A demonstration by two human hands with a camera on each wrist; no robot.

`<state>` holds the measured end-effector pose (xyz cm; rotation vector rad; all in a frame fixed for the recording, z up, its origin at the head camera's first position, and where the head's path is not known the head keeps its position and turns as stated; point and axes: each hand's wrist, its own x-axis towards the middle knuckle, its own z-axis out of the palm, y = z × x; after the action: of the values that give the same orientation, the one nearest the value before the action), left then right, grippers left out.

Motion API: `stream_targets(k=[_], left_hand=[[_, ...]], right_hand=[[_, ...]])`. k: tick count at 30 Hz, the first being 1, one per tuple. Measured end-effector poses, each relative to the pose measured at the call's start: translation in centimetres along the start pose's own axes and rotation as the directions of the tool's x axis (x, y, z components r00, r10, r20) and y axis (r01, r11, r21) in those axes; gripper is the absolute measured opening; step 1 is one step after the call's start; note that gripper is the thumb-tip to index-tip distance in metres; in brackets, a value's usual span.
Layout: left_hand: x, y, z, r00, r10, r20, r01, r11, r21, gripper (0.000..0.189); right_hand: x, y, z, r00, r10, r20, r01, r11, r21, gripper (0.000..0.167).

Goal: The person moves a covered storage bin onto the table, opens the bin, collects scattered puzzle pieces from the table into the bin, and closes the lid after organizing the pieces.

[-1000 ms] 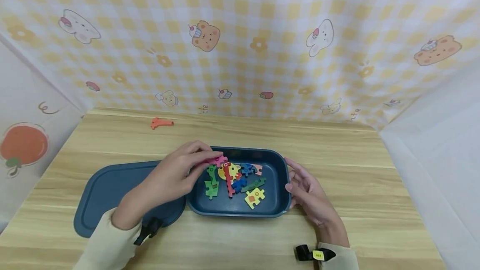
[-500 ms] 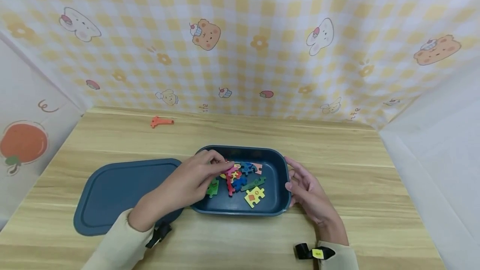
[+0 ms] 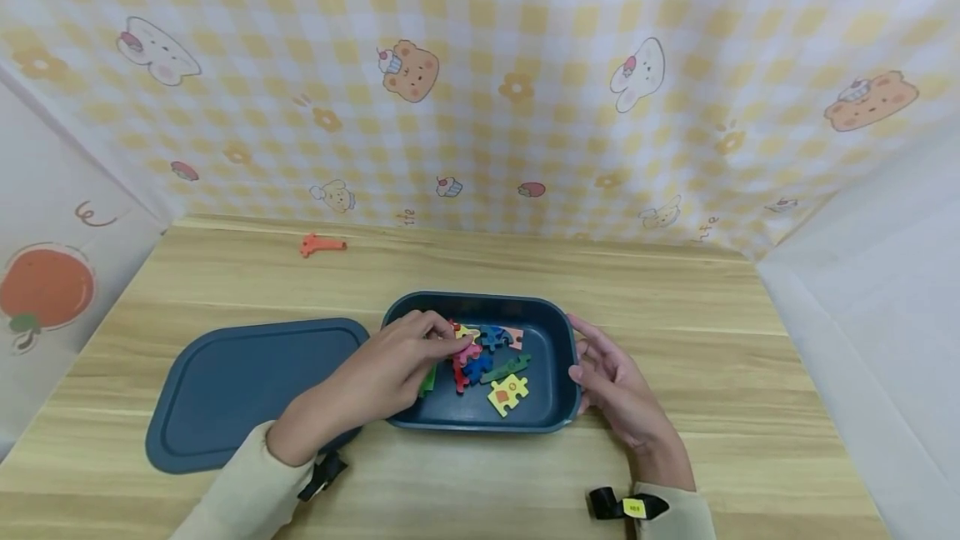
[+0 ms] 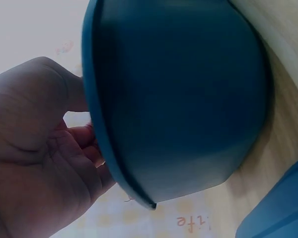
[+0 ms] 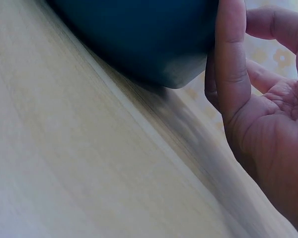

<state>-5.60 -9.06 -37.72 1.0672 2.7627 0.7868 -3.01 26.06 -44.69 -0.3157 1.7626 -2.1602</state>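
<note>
Over on the far left of the wooden table point(image 3: 675, 307), a small orange piece point(image 3: 322, 246) lies alone near the checked backdrop point(image 3: 480, 107), well apart from everything else. Nearer, a dark blue lid point(image 3: 225, 390) rests flat on the wood, just beside the dark blue tray point(image 3: 555, 357). The left hand point(image 3: 390, 365) reaches over the tray's left rim, its fingertips curled round a pink puzzle piece point(image 3: 469, 350) that sits on the heap of coloured puzzle pieces point(image 3: 491, 361) inside. A yellow piece point(image 3: 508, 394) lies at the near edge of that heap and a green strip point(image 3: 506, 369) just behind it. On the right, the right hand point(image 3: 611, 382) rests against the tray's outer wall with straight, relaxed fingers point(image 5: 231, 54) touching it, gripping nothing.
</note>
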Motion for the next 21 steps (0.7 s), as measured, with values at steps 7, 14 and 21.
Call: stream_targets(k=[7, 14, 21], left_hand=[[0.12, 0.08, 0.41, 1.0, 0.01, -0.004, -0.01, 1.0, -0.013, 0.038], [0.08, 0.14, 0.65, 1.0, 0.016, -0.013, -0.017, 0.999, -0.03, 0.041], [0.07, 0.0, 0.27, 1.0, -0.005, -0.006, 0.005, 0.999, -0.046, 0.039]], right_hand=[[0.05, -0.03, 0.04, 1.0, 0.003, 0.003, -0.003, 1.0, 0.007, 0.068], [0.04, 0.01, 0.05, 1.0, 0.005, -0.001, -0.005, 1.0, 0.003, 0.069], [0.07, 0.1, 0.06, 1.0, -0.011, 0.008, 0.011, 1.0, 0.015, 0.068]])
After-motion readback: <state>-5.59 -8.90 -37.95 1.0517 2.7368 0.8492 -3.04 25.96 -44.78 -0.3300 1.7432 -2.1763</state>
